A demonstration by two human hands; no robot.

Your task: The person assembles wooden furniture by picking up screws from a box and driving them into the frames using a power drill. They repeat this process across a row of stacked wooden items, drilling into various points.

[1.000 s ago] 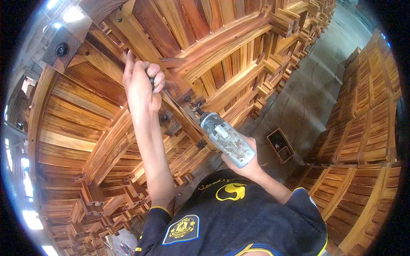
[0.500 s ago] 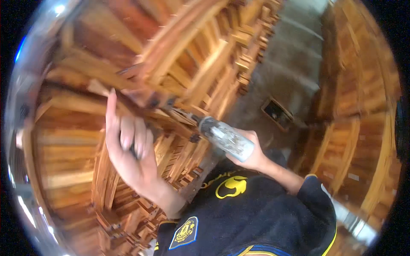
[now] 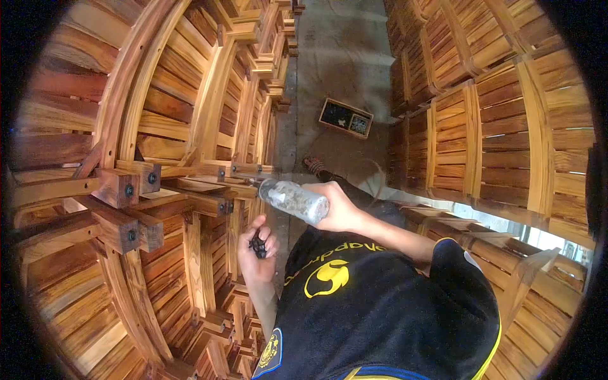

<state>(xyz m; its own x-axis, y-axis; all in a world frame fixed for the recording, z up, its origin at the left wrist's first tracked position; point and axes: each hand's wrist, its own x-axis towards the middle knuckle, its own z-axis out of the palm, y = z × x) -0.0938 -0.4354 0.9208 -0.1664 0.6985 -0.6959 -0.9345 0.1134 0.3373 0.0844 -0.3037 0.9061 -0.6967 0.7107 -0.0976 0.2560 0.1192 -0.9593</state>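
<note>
My right hand (image 3: 339, 206) grips a worn grey power drill (image 3: 294, 201). The drill points left, its tip near the bolted ends of stacked wooden frames. Held in my left hand (image 3: 258, 253), below the drill, are several small black screws (image 3: 258, 246); the fingers curl around them. Dark bolt heads show on the wooden block ends (image 3: 118, 188) to the left.
Slatted wooden furniture (image 3: 171, 101) is stacked along the left, with protruding block ends. More slatted panels (image 3: 500, 126) stand on the right. On the concrete floor (image 3: 342, 57) between them lies a wooden box (image 3: 345, 118) with dark small parts inside.
My view has turned, and the blur has gone. My left hand has come down from a raised, pointing pose and is now curled near the drill. The drill stays in my right hand.
</note>
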